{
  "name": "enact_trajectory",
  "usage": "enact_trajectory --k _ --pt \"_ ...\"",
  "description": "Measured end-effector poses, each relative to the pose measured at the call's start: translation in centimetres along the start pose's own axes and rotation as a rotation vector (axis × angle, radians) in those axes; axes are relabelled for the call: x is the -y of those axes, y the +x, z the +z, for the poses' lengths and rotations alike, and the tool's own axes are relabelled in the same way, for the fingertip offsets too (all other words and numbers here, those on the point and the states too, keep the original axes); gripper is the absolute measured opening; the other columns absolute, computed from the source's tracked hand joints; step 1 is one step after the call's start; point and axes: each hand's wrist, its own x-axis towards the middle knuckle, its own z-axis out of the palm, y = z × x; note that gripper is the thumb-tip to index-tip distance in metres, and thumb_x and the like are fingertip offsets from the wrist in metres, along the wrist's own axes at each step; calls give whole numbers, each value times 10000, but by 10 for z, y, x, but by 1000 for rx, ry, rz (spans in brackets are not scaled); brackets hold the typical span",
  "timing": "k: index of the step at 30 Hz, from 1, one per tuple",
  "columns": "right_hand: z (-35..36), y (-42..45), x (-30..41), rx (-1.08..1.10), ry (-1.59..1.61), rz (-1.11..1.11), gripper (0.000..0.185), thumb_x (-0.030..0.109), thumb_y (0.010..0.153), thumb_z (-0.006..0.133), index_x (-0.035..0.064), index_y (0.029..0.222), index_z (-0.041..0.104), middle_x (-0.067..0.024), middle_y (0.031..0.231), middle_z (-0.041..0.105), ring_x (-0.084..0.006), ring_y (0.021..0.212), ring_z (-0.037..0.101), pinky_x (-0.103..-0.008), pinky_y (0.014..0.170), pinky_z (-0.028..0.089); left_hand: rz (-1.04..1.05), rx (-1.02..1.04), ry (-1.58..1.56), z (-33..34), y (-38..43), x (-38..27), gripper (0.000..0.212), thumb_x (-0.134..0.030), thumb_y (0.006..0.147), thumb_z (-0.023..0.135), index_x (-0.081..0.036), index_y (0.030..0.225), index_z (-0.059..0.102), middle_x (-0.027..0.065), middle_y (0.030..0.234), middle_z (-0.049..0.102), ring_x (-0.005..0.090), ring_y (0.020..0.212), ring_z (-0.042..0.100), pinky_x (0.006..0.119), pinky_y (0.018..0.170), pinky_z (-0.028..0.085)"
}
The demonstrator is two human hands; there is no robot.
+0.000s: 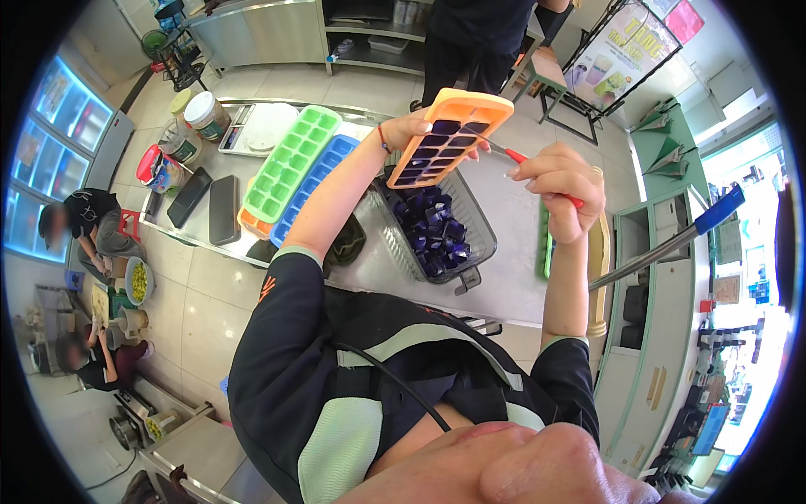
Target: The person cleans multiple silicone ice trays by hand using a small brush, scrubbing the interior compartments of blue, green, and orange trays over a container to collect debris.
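My left hand (409, 132) grips an orange ice cube tray (463, 104) by its side, tilted up, with dark purple cubes in its wells. My right hand (563, 189) holds a thin tool with a red handle (517, 156); its slim metal end reaches the tray's upper cells. Below the tray a clear plastic basket (488, 242) holds many dark blue-purple jelly-like cubes (434, 233). Left of my left forearm lie a green ice cube tray (293, 164) and a blue one (324, 167), with another orange tray (255, 222) partly under them.
The steel table (504, 277) also bears two dark phones (224, 208), a white scale (267, 126) and several jars (206, 116). A green tray (543, 246) lies behind my right forearm. One person (482, 44) stands beyond the table; two others sit at the left.
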Motion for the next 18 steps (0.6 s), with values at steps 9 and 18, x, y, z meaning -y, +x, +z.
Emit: enact_trajectory --k 9,18 --pt "16 5 -5 57 -49 31 147 48 597 499 12 709 587 -175 810 701 -240 638 538 -331 605 434 -49 -21 77 15 -2 -13 1041 -596 622 766 3 1391 397 232 1238 568 284 1070 618 380 943 487" --pt "-5 -4 5 -4 46 27 192 33 548 489 15 703 601 -135 755 696 -237 581 527 -315 570 440 54 -1 91 4 -4 -12 1070 -648 608 745 3 1388 408 219 1204 580 295 1061 619 401 953 481"
